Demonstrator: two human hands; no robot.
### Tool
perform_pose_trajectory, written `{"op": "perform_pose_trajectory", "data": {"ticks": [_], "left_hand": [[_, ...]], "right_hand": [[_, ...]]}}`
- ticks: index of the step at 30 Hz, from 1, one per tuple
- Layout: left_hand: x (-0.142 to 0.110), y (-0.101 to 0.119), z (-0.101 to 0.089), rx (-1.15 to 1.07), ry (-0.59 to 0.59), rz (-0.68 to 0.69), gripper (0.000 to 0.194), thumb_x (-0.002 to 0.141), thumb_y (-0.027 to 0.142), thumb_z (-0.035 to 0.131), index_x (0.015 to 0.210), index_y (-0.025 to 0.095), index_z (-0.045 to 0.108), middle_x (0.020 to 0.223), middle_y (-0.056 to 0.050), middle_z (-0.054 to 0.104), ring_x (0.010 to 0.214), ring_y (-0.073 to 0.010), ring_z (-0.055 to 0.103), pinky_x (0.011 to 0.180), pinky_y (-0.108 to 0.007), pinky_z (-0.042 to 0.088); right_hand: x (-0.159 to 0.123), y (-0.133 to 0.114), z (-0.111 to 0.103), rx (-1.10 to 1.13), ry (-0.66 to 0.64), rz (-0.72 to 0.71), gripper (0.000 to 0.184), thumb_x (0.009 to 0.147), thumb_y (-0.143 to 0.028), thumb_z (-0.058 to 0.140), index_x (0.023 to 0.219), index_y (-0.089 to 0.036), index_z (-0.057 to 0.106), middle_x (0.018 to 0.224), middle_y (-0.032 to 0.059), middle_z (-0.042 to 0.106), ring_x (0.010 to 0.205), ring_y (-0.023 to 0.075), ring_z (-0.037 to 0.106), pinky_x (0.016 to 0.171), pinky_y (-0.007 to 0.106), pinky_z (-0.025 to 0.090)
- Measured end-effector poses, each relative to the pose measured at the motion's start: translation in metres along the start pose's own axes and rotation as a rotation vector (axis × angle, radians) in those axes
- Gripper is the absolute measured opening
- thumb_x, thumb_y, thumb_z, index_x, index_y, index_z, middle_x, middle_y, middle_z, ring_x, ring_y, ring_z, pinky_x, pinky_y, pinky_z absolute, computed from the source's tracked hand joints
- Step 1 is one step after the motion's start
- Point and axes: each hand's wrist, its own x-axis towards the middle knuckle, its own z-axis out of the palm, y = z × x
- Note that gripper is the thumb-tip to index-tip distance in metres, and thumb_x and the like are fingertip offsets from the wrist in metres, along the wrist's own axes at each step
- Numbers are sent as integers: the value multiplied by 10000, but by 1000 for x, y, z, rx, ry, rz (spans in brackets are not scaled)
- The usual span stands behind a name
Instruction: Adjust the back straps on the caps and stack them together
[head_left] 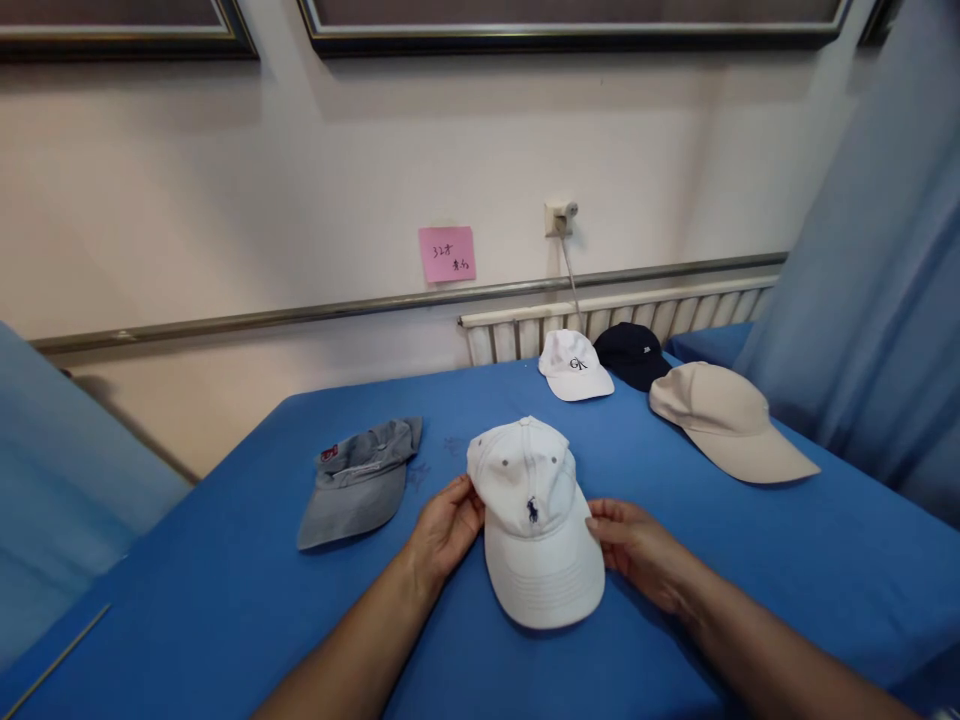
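The pale cap [525, 470] is at the near middle of the blue-covered bench [225, 600], its brim facing near; whether it rests fully on the cloth, I cannot tell. The left hand [448, 525] is closed on its left edge, the right hand [636, 548] on the brim's right edge. A light, even hold from both sides should suit this soft crown; squeezing could dent it or bend the brim. Keep it level, and mind the grey cap [364, 485] at left and the beige cap [720, 415] at far right.
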Motion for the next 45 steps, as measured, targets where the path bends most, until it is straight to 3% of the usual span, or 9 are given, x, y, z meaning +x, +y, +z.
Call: {"op": "perform_pose_trajectory", "data": {"ticks": [4, 12, 16, 20, 29, 34, 37, 40, 45], "left_hand": [[-13, -2, 14, 175, -36, -15, 174, 821, 143, 667, 994, 141, 644, 1068, -111, 693, 982, -210, 669, 920, -338, 503], [-17, 0, 19, 374, -8, -82, 273, 770, 177, 737, 1022, 120, 646, 1086, -136, 683, 864, -178, 684, 798, -296, 524], [-16, 1, 19, 389, -24, -96, 274, 763, 179, 744, 1013, 116, 653, 1049, -128, 690, 850, -176, 680, 795, -296, 516], [-16, 1, 18, 405, -46, -91, 270, 766, 205, 746, 1005, 115, 660, 1041, -132, 693, 839, -175, 678, 791, -297, 508], [-12, -2, 11, 450, -58, -74, 312, 747, 263, 765, 1005, 123, 661, 1032, -133, 699, 819, -171, 678, 775, -297, 504], [-12, 0, 12, 475, -57, -80, 306, 754, 265, 759, 1011, 132, 659, 1043, -124, 696, 834, -167, 675, 787, -295, 502], [-13, 1, 15, 487, -51, -76, 287, 755, 249, 756, 1001, 134, 662, 1027, -118, 699, 828, -166, 675, 785, -292, 499], [-13, 1, 15, 485, -51, -71, 287, 745, 244, 763, 992, 133, 668, 1017, -121, 702, 825, -173, 677, 776, -291, 499], [-11, 1, 13, 504, -59, -75, 305, 751, 258, 758, 1011, 130, 665, 1031, -129, 700, 828, -175, 673, 779, -292, 502]], "right_hand": [[14, -16, -17, 94, 304, -208, 264, 704, -277, 792, 925, -198, 669, 852, 49, 746, 784, 219, 698, 722, 318, 548], [55, -72, -101, 123, 437, -507, 323, 635, -213, 780, 941, -204, 673, 835, 30, 752, 775, 209, 703, 745, 326, 565], [61, -71, -145, -21, 694, -484, 307, 586, -186, 732, 890, -173, 693, 727, 51, 738, 692, 233, 692, 646, 330, 554], [59, -68, -165, -166, 873, -432, 254, 563, -177, 692, 816, -156, 705, 625, 48, 712, 547, 212, 642, 504, 302, 496], [62, -72, -159, -328, 850, -412, 281, 570, -200, 666, 845, -162, 706, 611, 64, 702, 548, 236, 635, 513, 341, 474], [54, -79, -152, -537, 974, -483, 124, 616, -275, 679, 717, -202, 674, 775, 94, 701, 943, 326, 617, 881, 456, 437], [40, -76, -131, -844, 996, -622, 280, 719, -359, 632, 933, -185, 679, 1082, 136, 654, 1151, 334, 507, 1027, 479, 319], [28, -64, -99, -1264, 855, -740, 398, 779, -419, 605, 1091, -172, 617, 1237, 150, 566, 1185, 314, 472, 1024, 473, 324], [19, -45, -65, -1642, 527, -673, 376, 748, -295, 652, 1110, -218, 590, 1315, 121, 513, 1258, 316, 394, 1013, 478, 301]]}}
